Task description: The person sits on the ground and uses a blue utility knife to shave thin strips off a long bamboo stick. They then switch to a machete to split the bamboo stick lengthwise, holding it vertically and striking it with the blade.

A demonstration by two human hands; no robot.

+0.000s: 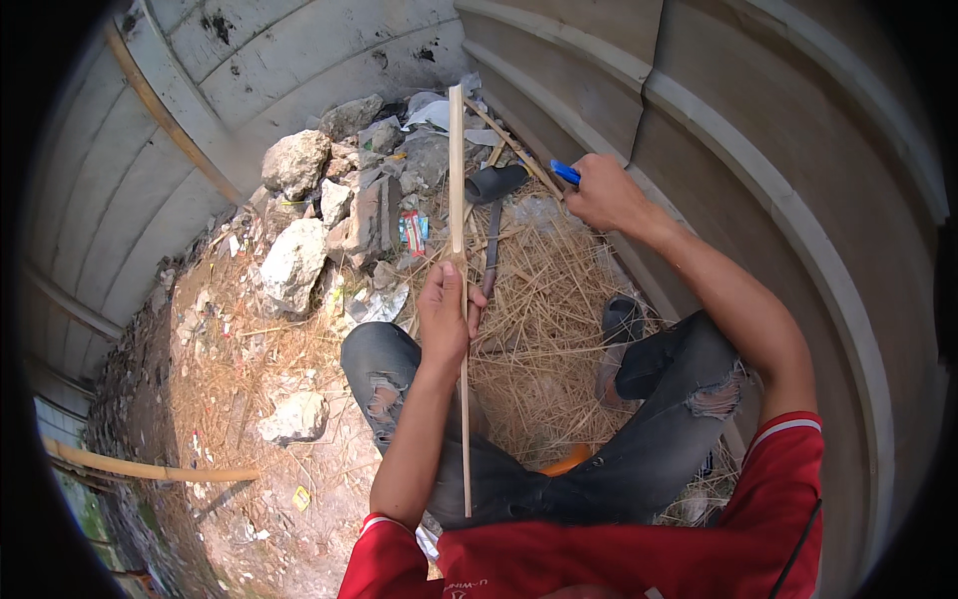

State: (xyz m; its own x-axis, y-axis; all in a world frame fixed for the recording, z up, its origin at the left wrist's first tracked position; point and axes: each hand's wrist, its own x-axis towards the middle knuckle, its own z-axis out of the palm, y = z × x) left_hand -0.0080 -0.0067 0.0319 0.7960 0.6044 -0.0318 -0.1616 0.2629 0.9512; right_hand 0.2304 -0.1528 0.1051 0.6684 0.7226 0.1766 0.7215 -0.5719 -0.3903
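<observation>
My left hand (446, 309) is closed around a long pale bamboo strip (457, 170), thumb on top. The strip runs from the rubble at the far end back to my lap; its far part is wider and its near part thin. Raised at the right, away from the strip, my right hand (607, 195) grips a blue-handled tool (565, 172); most of it is hidden in the fist, so its exact kind does not show. Just beyond my left fingers lies a long dark blade (492, 240), perhaps a machete, on the straw-like shavings (544, 290).
Broken rocks (294, 255) and litter lie at the far left. A dark slipper (496, 183) sits near the far corner. A ribbed metal wall (778, 200) rises close on my right. Something orange (567, 459) lies between my legs. A bamboo pole (150, 464) juts in from the left.
</observation>
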